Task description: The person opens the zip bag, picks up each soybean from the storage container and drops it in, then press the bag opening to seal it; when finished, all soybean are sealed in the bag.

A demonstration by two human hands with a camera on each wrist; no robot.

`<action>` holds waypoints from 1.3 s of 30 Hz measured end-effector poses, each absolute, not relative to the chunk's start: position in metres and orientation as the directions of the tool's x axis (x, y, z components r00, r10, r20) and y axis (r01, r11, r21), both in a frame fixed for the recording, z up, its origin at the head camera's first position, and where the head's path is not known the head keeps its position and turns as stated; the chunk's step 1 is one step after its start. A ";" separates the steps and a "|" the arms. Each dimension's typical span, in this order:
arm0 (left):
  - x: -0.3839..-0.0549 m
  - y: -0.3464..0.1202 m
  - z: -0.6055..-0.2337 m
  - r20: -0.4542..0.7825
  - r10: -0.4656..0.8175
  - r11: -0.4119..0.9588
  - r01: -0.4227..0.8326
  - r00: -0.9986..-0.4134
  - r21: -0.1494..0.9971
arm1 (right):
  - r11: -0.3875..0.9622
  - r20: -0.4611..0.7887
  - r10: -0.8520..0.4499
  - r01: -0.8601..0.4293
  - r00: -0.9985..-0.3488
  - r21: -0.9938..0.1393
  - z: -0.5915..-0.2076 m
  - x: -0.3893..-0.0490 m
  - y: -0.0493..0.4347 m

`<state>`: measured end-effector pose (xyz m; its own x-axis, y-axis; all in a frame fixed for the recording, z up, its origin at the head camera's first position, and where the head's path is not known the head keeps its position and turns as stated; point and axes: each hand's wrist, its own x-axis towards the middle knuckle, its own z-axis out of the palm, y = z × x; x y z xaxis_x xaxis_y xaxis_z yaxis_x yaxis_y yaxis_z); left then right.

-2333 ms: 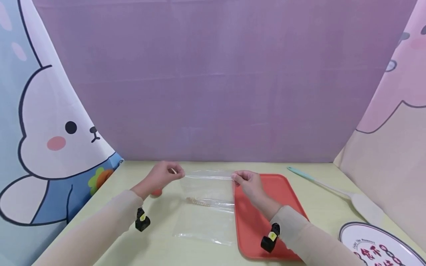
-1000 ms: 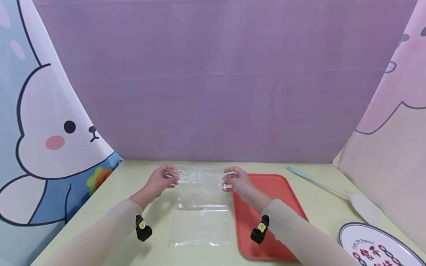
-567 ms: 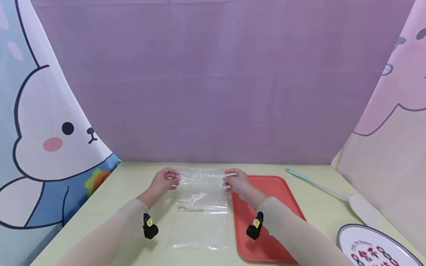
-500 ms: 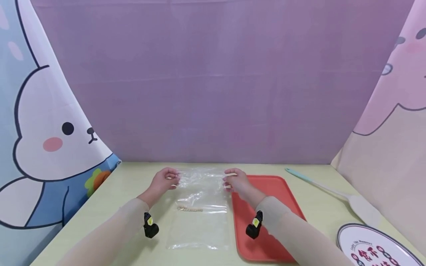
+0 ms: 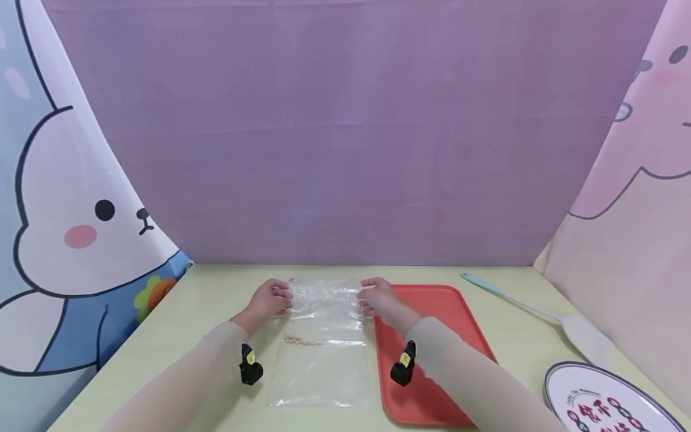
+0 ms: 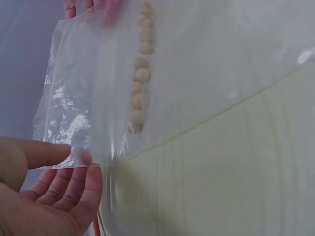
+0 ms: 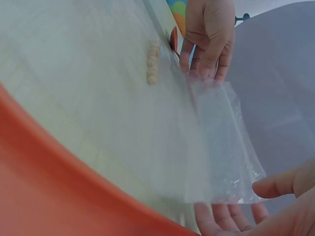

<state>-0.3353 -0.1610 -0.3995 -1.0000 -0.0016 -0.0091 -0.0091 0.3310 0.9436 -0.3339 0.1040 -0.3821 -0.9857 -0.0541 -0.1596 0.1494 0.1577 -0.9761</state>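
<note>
A clear plastic bag [image 5: 324, 378] lies on the table, its far end raised between my two hands. A row of small round beige beans [image 6: 137, 101] sits inside it, along a crease. My left hand [image 5: 268, 302] holds the far left edge; in the left wrist view its thumb [image 6: 49, 153] is over the film and the fingers are below. At the opposite edge my right hand [image 5: 380, 300] holds the film, with the thumb [image 7: 273, 186] above and the fingers beneath. The bag's film is partly blurred in the right wrist view.
An orange-red tray [image 5: 426, 393] lies right of the bag, under my right forearm. Farther right are a white spatula [image 5: 588, 339] with a mint handle and a round plate [image 5: 561, 384] with red print. A red spoon [image 7: 174, 39] shows past my left hand.
Both hands have moved slightly lower and closer together, drawing the bag's far end down. Earlier both pinched the top strip; now thumbs and spread fingers hold the sides. The beans show more clearly.
</note>
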 end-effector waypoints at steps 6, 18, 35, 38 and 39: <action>-0.341 -0.158 -0.404 -0.098 -0.024 0.411 -0.099 -0.995 0.906 | 0.166 -0.202 -0.069 0.189 -0.977 -0.968 -0.381 -0.332 0.100; -0.342 -0.161 -0.399 -0.133 0.070 0.506 -0.079 -0.989 0.859 | 0.175 -0.246 -0.122 0.223 -0.961 -0.959 -0.379 -0.341 0.108; -0.331 -0.186 -0.360 0.044 0.208 0.667 0.175 -0.977 0.724 | 0.368 -0.024 -0.274 -0.081 -0.962 -0.926 -0.329 -0.322 0.194; -0.318 -0.184 -0.356 0.100 0.242 0.752 0.252 -0.965 0.609 | 0.458 0.034 -0.323 -0.188 -0.946 -0.869 -0.327 -0.309 0.210; -0.313 -0.183 -0.354 0.125 0.260 0.774 0.284 -0.958 0.566 | 0.487 0.056 -0.341 -0.227 -0.938 -0.843 -0.327 -0.304 0.215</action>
